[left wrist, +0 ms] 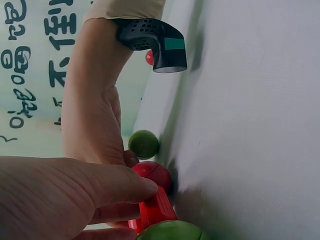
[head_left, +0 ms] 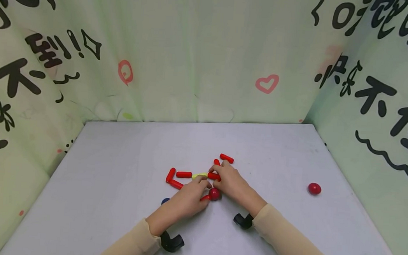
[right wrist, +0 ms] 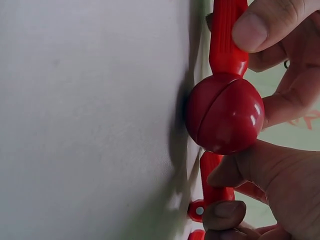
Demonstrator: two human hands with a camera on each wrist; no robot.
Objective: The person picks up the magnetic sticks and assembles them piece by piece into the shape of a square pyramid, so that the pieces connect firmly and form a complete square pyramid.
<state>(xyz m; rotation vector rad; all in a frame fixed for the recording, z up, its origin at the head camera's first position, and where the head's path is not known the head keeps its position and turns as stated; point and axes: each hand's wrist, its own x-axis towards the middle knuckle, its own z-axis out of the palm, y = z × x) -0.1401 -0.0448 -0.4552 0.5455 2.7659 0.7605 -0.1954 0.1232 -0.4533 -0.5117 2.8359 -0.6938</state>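
Note:
My left hand [head_left: 190, 197] pinches a red rod [left wrist: 156, 209] between thumb and fingers. One end of that rod meets a glossy red ball [right wrist: 225, 114], which is also between the hands in the head view. From the other side my right hand [head_left: 232, 183] grips a second red rod [right wrist: 212, 172] that touches the ball. A green ball [left wrist: 172, 231] lies at the near end of the left hand's rod. Another green ball [left wrist: 144, 144] shows past the right hand in the left wrist view. My hands partly cover a yellow rod [head_left: 199, 175].
Several loose red rods lie around the hands, among them one red rod [head_left: 184, 174] at left and another red rod [head_left: 227, 158] behind. A blue ball [head_left: 165, 200] peeks out by the left wrist. Far right on the white table [head_left: 324, 232] sits another red ball [head_left: 314, 189].

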